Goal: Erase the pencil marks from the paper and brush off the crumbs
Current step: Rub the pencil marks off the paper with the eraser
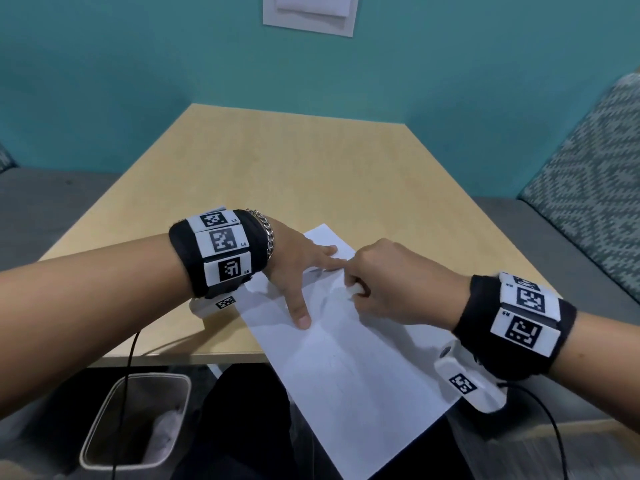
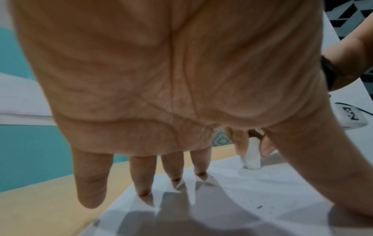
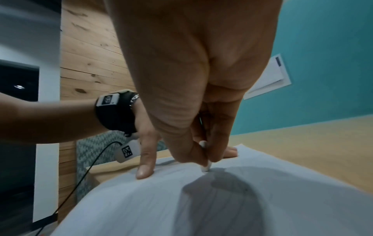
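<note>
White rubber, a short eraser (image 2: 251, 157), is pinched in the grip of the right hand (image 1: 391, 282), thumb and fingers curled narrowly round it, so that only its lower end is exposed and pressed upright against the paper (image 1: 349, 344). This close hold is judged to give firm control over short rubbing strokes. Just to the left of the grip, the left hand (image 1: 294, 268) is laid flat with straight, spread fingers (image 2: 142, 175); its fingertips and thumb are pressed on the sheet, presumably to prevent creeping or buckling under the strokes. The paper is set at an angle on the wooden worktop (image 1: 298, 161), its near part overhanging the edge below the grip. Dark crumbs (image 2: 259, 207) are scattered on the sheet near the eraser; brushing is judged not yet begun. Remaining pencil marks cannot be made out clearly.
</note>
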